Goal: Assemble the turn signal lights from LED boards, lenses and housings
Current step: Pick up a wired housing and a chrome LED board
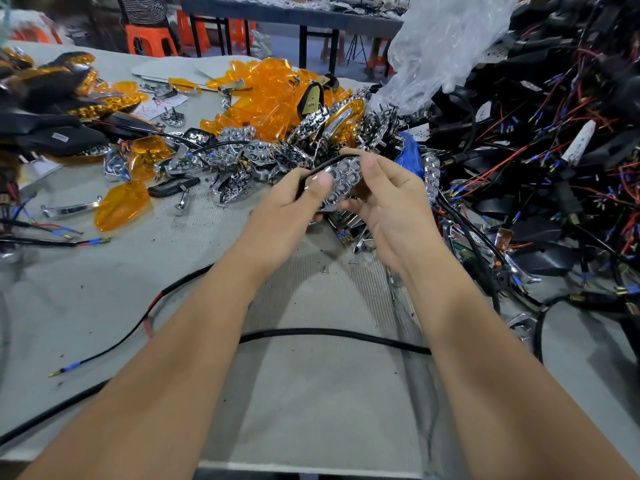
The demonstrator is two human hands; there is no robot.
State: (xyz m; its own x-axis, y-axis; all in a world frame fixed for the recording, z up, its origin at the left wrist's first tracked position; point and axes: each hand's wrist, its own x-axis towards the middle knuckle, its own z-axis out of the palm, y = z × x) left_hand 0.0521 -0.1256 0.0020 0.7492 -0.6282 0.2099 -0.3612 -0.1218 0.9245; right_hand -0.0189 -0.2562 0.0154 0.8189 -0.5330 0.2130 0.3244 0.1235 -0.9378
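We can read no text, brand or number anywhere here. A white paper sheet (157,110) lying on the table (311,410) near the amber lenses (266,95) carries red handwriting, but its strokes are too blurred for us to make out (perhaps a few characters, no more). A small pale label (59,136) on a black housing (62,142) at the left shows only a grey smear, and we cannot decipher it.

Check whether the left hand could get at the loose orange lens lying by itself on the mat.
Probably yes: the orange lens lies uncovered, but the left hand grips the chrome reflector and would have to let go first.
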